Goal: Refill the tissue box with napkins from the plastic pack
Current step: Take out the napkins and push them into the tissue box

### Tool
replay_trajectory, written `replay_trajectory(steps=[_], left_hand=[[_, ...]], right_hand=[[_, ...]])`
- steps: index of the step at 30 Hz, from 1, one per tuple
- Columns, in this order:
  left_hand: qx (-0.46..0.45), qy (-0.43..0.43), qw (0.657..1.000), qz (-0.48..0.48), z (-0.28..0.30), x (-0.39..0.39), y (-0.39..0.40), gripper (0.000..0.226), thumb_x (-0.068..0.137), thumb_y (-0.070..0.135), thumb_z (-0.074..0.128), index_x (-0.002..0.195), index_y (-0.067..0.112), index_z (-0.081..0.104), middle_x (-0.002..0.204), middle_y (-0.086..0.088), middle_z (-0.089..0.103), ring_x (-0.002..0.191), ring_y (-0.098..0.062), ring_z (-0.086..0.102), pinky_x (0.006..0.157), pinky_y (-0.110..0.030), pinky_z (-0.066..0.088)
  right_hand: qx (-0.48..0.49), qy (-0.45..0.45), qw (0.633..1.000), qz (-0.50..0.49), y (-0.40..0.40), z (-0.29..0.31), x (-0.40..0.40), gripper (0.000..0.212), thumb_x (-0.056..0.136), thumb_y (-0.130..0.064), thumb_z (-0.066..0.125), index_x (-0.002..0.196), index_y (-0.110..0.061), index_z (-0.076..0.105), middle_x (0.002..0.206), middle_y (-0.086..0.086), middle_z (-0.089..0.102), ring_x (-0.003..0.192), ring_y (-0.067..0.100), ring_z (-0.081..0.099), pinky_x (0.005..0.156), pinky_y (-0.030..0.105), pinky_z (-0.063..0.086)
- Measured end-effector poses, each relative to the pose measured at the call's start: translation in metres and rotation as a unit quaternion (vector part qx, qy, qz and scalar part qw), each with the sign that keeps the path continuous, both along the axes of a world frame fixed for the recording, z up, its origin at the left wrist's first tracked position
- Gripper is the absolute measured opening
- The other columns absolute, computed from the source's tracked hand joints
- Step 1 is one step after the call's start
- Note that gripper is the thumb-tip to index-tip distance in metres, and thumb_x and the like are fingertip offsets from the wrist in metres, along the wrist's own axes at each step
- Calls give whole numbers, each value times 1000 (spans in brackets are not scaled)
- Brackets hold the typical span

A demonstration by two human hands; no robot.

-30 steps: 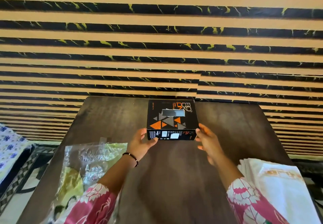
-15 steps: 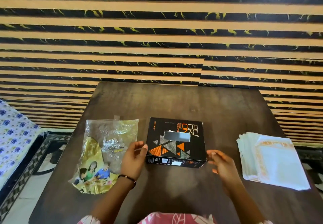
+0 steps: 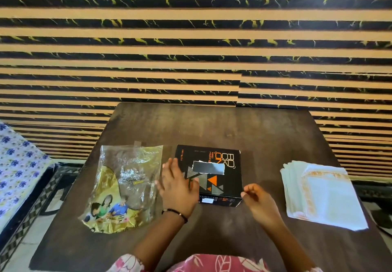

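Observation:
A black tissue box (image 3: 220,165) with orange and grey triangles and a slot in its top lies flat on the dark wooden table (image 3: 212,123). My left hand (image 3: 177,187) rests flat, fingers spread, over the box's left edge. My right hand (image 3: 257,202) hovers just off the box's near right corner, fingers loosely curled and holding nothing. A crumpled clear and gold plastic pack (image 3: 125,189) lies left of the box, flattened. A stack of white napkins (image 3: 322,195) with an orange border sits on the table to the right.
A wall of black and tan stripes rises right behind the table's far edge. A bed with a blue-flowered sheet (image 3: 17,165) stands at the left, with tiled floor between it and the table.
The box has come nearer to me on the table and lies flat. My left hand moved onto its left edge; my right hand let go and drew back from the corner.

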State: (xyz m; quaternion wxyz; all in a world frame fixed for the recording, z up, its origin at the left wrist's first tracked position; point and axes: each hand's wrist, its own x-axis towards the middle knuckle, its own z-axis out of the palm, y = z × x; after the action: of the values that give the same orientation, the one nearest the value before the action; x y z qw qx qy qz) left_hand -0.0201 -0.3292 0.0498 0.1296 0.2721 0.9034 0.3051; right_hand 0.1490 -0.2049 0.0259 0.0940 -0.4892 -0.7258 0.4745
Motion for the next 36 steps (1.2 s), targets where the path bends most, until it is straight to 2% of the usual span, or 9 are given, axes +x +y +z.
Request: replay_trajectory(steps=[4,7,13,18,25,28,30,34,36], left_hand=[[-72,127,973,-181,-5,13,39,78,83,57,24,146,16,2,158,0,-5,141,-16,-19,109,-48,-16],[-124,167,945,-253,-12,25,63,84,77,62,8,146,17,-5,158,1,-11,141,-17,-21,107,-47,-21],[-166,188,938,-240,-28,36,74,76,82,63,4,146,24,-3,158,5,-6,144,-15,-13,111,-52,-20],[-150,180,945,-230,-26,38,74,75,82,64,8,147,26,0,158,7,-3,144,-12,-13,111,-48,-18],[-146,183,947,-219,-29,39,75,75,80,64,4,146,29,0,158,9,-1,145,-11,-9,116,-50,-9],[-149,187,944,-226,-30,38,76,74,80,64,4,146,29,-1,158,9,0,145,-11,-8,117,-51,-6],[-151,188,943,-231,-30,37,76,73,82,64,6,146,30,-1,158,9,0,145,-11,-8,117,-51,-5],[-149,190,943,-228,-32,36,79,73,81,64,5,146,30,-2,158,10,-1,145,-11,-9,117,-51,-6],[-153,192,942,-230,-33,36,79,73,81,64,5,146,30,-2,158,9,-2,144,-11,-10,117,-52,-8]], right_hand=[[-47,-4,998,46,15,5,5,18,85,-21,63,101,-19,55,89,-3,64,82,14,62,65,16,43],[-33,-5,998,58,32,10,1,35,85,-25,63,117,-21,50,111,-5,60,96,13,59,81,27,47],[38,10,995,96,63,24,-15,53,91,-24,53,140,-27,34,140,2,44,95,10,51,80,20,34],[37,18,989,142,76,23,-25,57,90,-22,55,141,-29,30,146,-7,40,120,15,50,89,21,32],[75,35,984,156,98,13,-21,34,89,-19,56,122,-24,49,122,-8,54,89,12,52,67,16,37],[101,43,980,168,108,12,-22,29,88,-19,56,118,-20,53,103,-6,56,97,16,54,80,23,38],[122,28,977,173,114,9,-23,25,88,-24,56,113,-22,56,93,-7,54,95,16,53,81,27,38],[177,-56,969,165,125,-3,-11,19,87,-34,55,99,-24,64,95,-5,57,103,19,54,80,30,40],[193,-121,961,159,126,-8,2,22,88,-35,54,102,-22,64,100,-1,58,109,25,53,86,32,42]])
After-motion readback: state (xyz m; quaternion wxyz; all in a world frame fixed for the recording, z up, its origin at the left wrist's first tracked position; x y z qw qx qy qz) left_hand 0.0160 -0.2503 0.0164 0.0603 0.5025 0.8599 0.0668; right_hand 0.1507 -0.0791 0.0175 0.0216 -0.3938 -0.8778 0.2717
